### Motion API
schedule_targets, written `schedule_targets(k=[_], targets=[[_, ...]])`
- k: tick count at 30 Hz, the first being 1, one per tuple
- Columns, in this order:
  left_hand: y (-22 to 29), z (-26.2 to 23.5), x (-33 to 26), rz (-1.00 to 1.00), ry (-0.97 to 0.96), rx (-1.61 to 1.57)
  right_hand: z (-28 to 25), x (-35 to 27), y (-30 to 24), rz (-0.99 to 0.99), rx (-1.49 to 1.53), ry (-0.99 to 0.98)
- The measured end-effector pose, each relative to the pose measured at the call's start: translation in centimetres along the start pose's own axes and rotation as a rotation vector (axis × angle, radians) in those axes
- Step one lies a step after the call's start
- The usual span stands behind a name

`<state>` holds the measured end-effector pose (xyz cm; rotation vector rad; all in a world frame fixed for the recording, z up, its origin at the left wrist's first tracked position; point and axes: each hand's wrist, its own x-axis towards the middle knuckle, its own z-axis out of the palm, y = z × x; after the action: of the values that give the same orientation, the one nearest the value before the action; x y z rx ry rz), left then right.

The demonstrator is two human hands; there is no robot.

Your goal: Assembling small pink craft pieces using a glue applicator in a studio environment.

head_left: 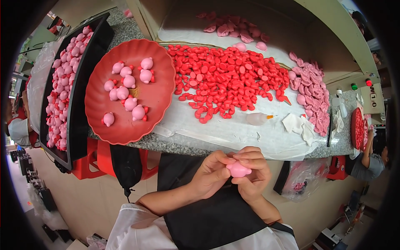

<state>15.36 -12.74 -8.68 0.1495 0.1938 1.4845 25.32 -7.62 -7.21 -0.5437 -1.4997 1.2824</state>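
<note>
L hand & R hand are both pinching pink body at lap, fingers clamped on it, w/ red bits & tray sitting w/in reach.

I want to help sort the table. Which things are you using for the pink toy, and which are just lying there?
In use:
pink toy body, held by left hand and right hand
pile of red pieces
red plate of finished pink toys
glue bottle

Lying about:
black tray
white scraps
red stool

Bright, even overhead light; soft shadows; strong fisheye bending, dark vignette at rim; edges perhaps slightly blurred.
</note>
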Motion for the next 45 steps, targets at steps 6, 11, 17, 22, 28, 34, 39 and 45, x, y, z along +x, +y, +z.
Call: schedule_targets(k=[6, 11, 17, 22, 28, 34, 39, 45], targets=[[0.1, 0.5, 0.0, 0.193, 0.054, 0.279, 0.3, -0.1, 0.8, 0.107, 0.246, 0.043], [0.1, 0.5, 0.0, 0.266, 0.076, 0.413, 0.6, 0.1, 0.8, 0.118, 0.245, 0.054], [0.3, 0.1, 0.1, 0.158, 0.074, 0.233, 0.6, 0.8, 0.3, 0.034, 0.008, 0.048], [0.0, -0.6, 0.2, 0.074, 0.019, 0.079, 0.7, 1.1, -0.3, -0.033, -0.231, 0.029], [-0.6, -0.4, 0.7, 0.085, 0.089, 0.087, 0.2, 0.8, 0.0, -0.030, -0.344, -0.010], [-0.4, -0.1, 0.6, 0.162, 0.070, 0.192, 0.2, 0.9, 0.4, 0.055, -0.165, 0.030], [0.0, 0.8, 0.7, 0.337, 0.132, 0.486, 0.6, 0.6, 1.3, 0.291, 0.417, 0.081], [0.2, 1.3, 0.4, 0.424, 0.162, 0.639, 1.2, 0.3, 1.8, 0.270, 0.607, 0.109]])
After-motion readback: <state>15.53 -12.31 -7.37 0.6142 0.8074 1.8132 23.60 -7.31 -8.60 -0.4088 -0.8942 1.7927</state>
